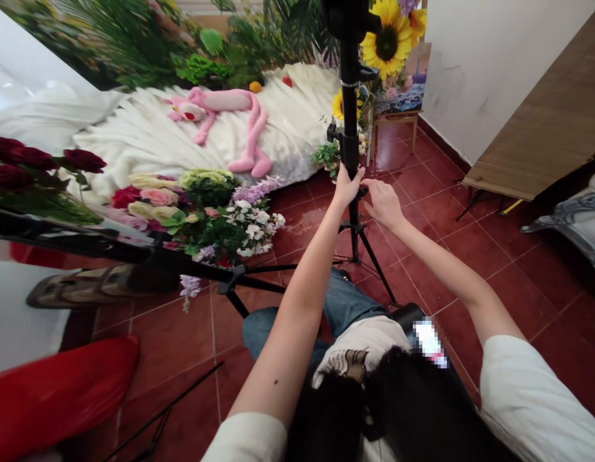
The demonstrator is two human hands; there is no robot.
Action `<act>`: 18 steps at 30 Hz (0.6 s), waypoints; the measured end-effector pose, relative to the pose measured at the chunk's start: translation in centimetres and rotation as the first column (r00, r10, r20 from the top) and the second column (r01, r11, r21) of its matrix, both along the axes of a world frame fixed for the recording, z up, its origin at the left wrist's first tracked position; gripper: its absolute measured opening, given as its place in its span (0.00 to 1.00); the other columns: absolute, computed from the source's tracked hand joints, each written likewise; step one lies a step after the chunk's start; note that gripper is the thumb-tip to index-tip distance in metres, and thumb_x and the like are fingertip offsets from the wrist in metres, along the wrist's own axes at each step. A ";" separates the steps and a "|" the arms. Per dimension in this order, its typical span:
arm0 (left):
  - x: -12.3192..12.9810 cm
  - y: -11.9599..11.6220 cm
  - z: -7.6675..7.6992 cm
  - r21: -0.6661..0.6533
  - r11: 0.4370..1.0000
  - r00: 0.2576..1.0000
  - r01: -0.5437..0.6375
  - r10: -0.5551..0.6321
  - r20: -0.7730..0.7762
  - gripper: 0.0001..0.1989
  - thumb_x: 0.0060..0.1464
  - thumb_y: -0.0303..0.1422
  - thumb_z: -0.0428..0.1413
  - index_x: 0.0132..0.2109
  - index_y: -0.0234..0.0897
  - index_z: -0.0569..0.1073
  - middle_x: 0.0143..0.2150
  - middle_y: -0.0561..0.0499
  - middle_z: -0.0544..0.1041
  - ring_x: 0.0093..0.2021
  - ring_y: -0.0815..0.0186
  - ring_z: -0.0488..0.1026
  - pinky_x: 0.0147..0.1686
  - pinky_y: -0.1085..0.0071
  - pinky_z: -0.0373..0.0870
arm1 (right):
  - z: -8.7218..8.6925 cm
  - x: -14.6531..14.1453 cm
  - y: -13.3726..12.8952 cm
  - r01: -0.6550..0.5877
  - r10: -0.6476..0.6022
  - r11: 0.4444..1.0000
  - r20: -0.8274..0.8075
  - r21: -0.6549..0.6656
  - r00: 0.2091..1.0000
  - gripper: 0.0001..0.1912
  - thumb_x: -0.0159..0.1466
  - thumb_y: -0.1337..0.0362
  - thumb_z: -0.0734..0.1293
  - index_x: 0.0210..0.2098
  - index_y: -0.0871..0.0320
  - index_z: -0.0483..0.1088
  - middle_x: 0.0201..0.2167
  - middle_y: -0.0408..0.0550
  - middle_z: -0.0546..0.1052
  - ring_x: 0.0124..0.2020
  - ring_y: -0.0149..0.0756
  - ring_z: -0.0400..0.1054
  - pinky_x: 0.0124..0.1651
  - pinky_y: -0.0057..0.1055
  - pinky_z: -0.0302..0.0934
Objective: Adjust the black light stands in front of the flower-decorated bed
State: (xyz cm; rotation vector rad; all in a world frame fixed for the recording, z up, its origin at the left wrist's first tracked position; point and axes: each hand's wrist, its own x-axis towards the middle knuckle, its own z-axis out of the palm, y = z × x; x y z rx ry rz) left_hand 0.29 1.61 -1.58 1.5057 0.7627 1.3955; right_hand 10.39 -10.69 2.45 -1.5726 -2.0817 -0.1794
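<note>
A black light stand [349,96] stands upright in front of me on three spread legs. My left hand [348,186] is wrapped round its pole, just below the thick collar. At the same height, my right hand [381,202] has its fingers closed on a small black knob [361,192] on the right side of the pole. Further up the pole are another knob [332,133] on the left and a clamp lever [368,73] on the right.
A second black stand [191,262] slants in from the left. Beyond it are artificial flowers [157,199] and a pink plush toy [227,101] on a white fur cover [297,115]. Sunflowers [386,42] stand behind the pole; a brown board [538,122] leans at right.
</note>
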 end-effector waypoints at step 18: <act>-0.4 -1.6 2.5 -0.123 0.992 1.000 0.005 -0.006 -0.009 0.19 0.50 0.44 0.64 0.45 0.39 0.72 0.39 0.50 0.77 0.49 0.61 0.76 0.55 0.60 0.70 | 0.1 -1.4 2.0 0.047 -0.407 0.893 -0.759 -0.447 0.508 0.14 0.65 0.59 0.65 0.49 0.56 0.64 0.30 0.46 0.79 0.39 0.41 0.78 0.52 0.44 0.71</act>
